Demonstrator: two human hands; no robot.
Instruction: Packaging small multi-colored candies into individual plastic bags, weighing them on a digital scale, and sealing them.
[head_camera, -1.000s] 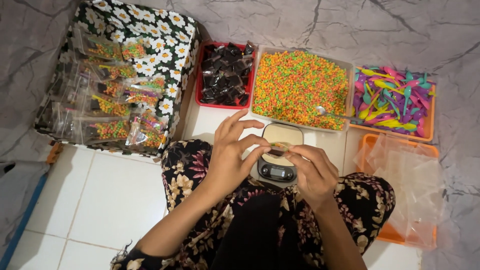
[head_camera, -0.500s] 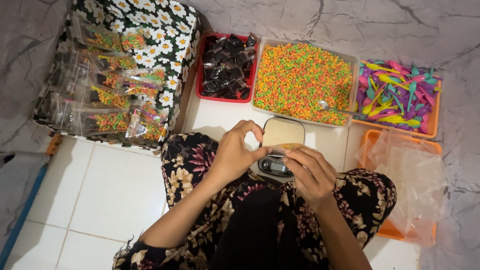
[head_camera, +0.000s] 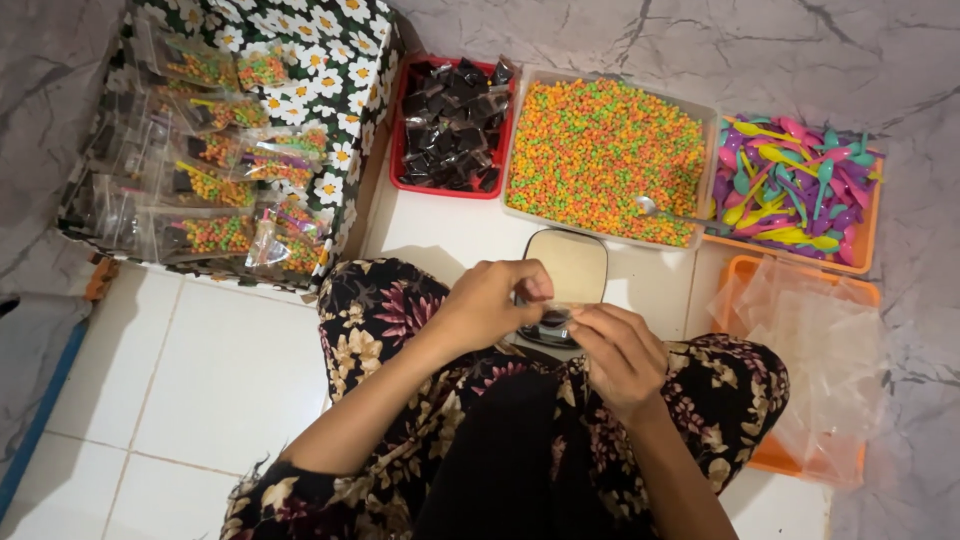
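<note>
My left hand (head_camera: 492, 303) and my right hand (head_camera: 620, 355) meet over my lap, both pinching a small clear plastic bag (head_camera: 560, 312) between their fingertips. Just behind the hands a small digital scale (head_camera: 572, 268) with a beige platform sits on the white tiled floor. A tray of orange, green and yellow candy bits (head_camera: 600, 155) with a metal spoon (head_camera: 655, 210) in it lies beyond the scale. My legs in flowered cloth fill the foreground.
A red tray of dark wrapped pieces (head_camera: 450, 125) sits left of the candy. An orange tray of coloured plastic spoons (head_camera: 790, 185) is at the right, and an orange tray of clear empty bags (head_camera: 815, 350) nearer. A flowered box (head_camera: 350, 110) with filled packets stands at left.
Both hands drew back from the scale toward my lap and now hold the small clear bag between them. The view shifted slightly downward.
</note>
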